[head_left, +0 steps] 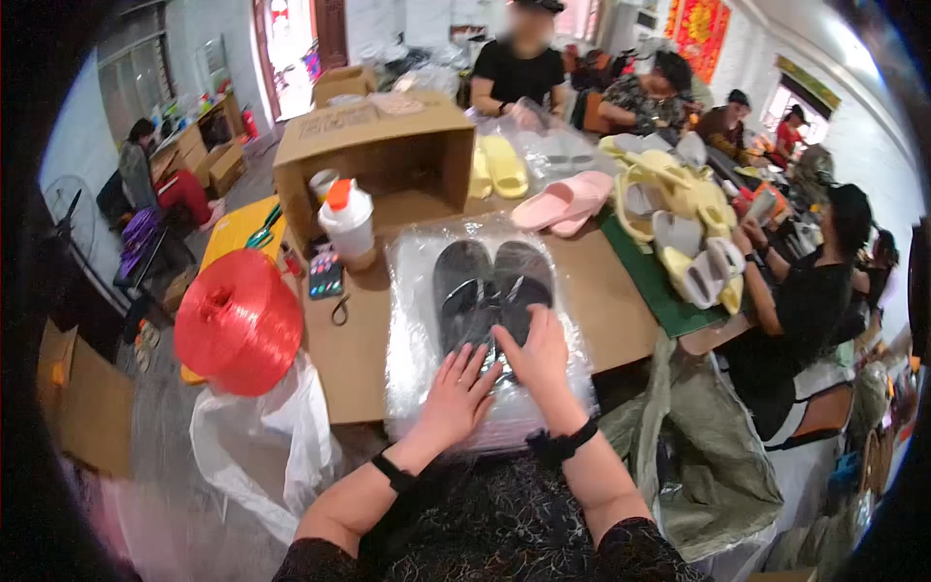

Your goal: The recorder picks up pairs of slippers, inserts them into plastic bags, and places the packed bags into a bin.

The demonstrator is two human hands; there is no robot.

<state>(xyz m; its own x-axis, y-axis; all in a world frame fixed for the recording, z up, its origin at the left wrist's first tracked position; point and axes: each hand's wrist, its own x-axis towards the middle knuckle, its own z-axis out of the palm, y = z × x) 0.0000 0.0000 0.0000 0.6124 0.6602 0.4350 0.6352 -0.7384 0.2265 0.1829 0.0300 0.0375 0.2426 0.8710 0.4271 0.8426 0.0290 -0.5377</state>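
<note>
A pair of black slippers (467,279) lies side by side, toes toward me, in or on clear plastic at the middle of the table. Beneath them is a stack of clear plastic bags (412,335). My left hand (456,393) rests flat with fingers spread at the near end of the left slipper. Over the near part of the right slipper lies my right hand (538,354), its thumb and forefinger apart and touching the plastic. Neither hand grips anything that I can see.
A cardboard box (378,136) lies open toward me behind a white bottle with an orange cap (346,218). Left is a red twine roll (238,320). Pink slippers (562,202) and a yellow and grey slipper pile (679,213) stand right. Several people work beyond.
</note>
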